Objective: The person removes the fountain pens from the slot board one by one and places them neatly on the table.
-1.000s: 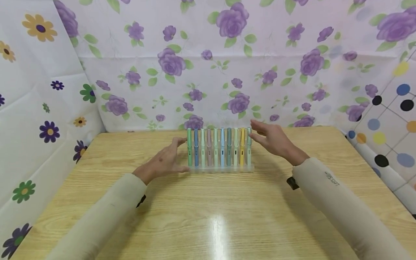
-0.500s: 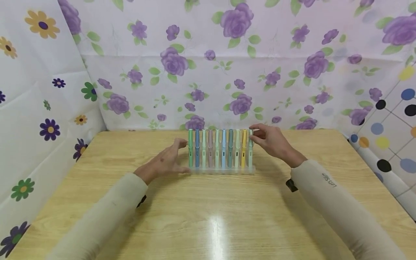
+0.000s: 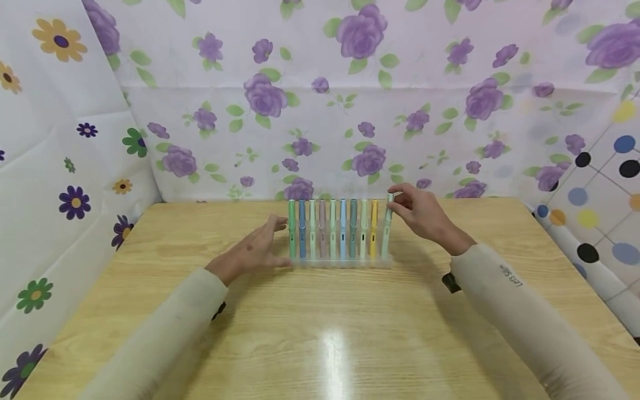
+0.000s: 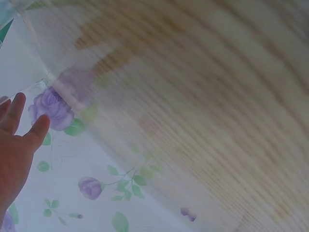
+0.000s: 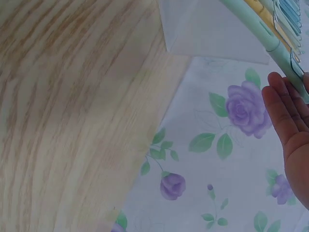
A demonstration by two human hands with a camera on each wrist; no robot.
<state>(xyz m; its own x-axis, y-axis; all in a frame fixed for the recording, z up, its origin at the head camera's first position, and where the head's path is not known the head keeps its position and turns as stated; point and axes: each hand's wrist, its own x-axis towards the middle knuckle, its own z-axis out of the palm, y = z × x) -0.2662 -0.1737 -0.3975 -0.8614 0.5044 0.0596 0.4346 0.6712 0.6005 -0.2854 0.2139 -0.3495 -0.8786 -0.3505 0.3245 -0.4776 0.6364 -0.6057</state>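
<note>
Mint pen (image 3: 386, 230) at right end of row, long axis near upright, top tilted right toward right hand (image 3: 419, 214). Pinched at cap by right grip, fingers (image 5: 285, 108) closed on it; lower end down in clear rack (image 3: 340, 260). Stood just right of yellow pen (image 3: 373, 234), other pens (image 3: 327, 233) upright in line. Rack on wooden worktop (image 3: 320, 328), near floral backdrop (image 3: 350, 100). Left hand (image 3: 252, 251) flat by rack's left end, fingers relaxed, holding nothing. Right hand nearer by far.
</note>
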